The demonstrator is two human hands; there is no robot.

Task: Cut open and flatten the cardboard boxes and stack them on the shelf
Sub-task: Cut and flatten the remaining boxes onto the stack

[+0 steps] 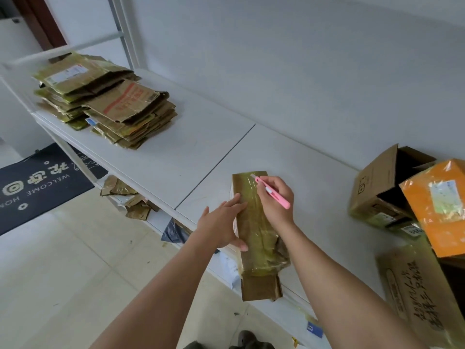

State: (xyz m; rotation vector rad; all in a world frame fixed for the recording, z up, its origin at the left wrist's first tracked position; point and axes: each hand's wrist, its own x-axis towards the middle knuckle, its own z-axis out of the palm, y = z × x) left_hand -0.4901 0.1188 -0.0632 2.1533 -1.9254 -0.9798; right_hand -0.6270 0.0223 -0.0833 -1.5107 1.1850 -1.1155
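Now the long, tape-wrapped brown cardboard box (254, 230) lies on the white shelf (176, 157), overhanging its front edge. Left hand (221, 227) clasps its side; right hand (275, 200) pinches a pink utility knife (273, 192), blade at the box's far end.

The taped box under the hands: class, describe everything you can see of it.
The taped box is long, narrow brown cardboard wrapped in glossy yellowish tape. It lies flat on the white shelf, its near end overhanging the front edge, where a flap hangs open and crumpled. The left hand grips its left side, thumb on the edge. The right hand holds a pink knife whose tip meets the tape near the far end.
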